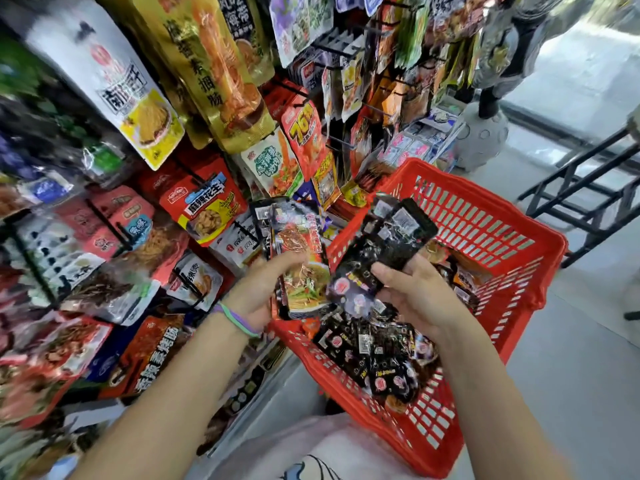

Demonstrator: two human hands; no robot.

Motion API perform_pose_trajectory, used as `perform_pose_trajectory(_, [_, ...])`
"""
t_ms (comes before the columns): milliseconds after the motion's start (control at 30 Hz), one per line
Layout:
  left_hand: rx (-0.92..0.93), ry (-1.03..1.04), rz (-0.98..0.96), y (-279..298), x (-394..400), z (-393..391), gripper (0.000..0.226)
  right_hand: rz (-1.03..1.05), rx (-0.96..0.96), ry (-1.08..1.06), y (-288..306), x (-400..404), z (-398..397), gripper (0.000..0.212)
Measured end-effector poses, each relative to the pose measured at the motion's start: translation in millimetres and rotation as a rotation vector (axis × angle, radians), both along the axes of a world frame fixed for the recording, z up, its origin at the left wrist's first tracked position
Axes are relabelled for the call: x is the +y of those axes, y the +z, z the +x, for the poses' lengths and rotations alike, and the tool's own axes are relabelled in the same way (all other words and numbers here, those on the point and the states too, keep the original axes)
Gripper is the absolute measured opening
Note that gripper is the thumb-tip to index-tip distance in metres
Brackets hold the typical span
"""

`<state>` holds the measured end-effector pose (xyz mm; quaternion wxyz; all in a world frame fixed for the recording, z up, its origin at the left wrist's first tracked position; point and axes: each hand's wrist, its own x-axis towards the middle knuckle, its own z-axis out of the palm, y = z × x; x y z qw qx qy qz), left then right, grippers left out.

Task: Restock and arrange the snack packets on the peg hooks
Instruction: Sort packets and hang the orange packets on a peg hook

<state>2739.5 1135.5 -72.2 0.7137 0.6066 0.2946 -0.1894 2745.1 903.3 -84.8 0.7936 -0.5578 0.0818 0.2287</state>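
Right hand [412,292] fingers pinch glossy black snack packets [384,251] above red slotted plastic basket [485,230]; left hand [263,289] grips a noodle-print packet [301,261]. Align hang-holes before hooking.

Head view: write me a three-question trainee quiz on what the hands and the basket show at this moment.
1. True or false: the red basket holds more black packets.
2. What does the right hand hold? A) a stack of black packets B) a peg hook C) nothing
3. Fill in: the left hand holds a packet with a picture of ____.

Key: 1 true. 2 A. 3 noodles.
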Motion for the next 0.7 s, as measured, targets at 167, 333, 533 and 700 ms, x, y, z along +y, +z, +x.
perform_pose_trajectory(167, [-0.118,-0.046,-0.175,55,4,-9,0.021,-0.252,-0.209,0.115,39,46,6,0.018])
perform_pose_trajectory(333, [-0.506,-0.015,-0.071,129,24,-28,0.029,-0.284,-0.571,0.133,131,85,9,0.047])
perform_pose_trajectory(533, [-0.801,0.084,0.002,252,68,-55,0.024,-0.208,-0.924,0.152,255,137,9,0.036])
perform_pose_trajectory(700, [-0.911,0.194,0.109,336,107,-90,0.046,-0.019,-1.048,0.197,342,182,-18,0.041])
